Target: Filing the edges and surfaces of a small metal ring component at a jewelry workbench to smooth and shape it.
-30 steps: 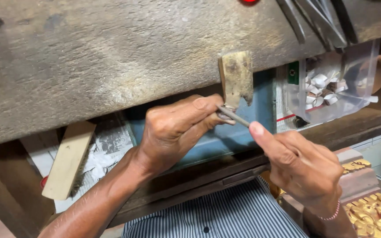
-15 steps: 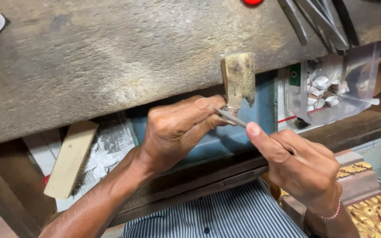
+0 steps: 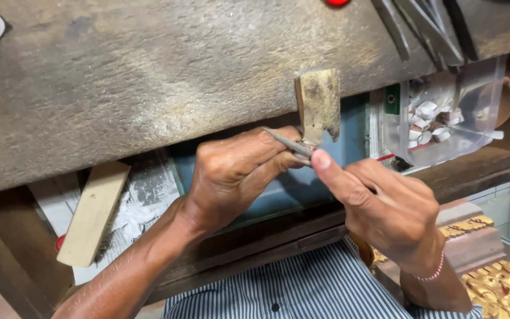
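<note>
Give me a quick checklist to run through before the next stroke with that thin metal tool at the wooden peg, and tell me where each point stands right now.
1. Left hand grips the work at the worn wooden bench peg: ok, fingers closed beside the peg's lower edge.
2. Right hand guides the thin grey metal tool: ok, its forefinger tip presses at the tool.
3. Small workpiece seated firmly: cannot tell, fingers hide it.
4. Tool tip clear of the left fingers: cannot tell, the tool lies right across them.
5. Clear plastic bag of small white pieces out of the stroke's way: ok, it hangs right of the peg, apart from both hands.
</note>
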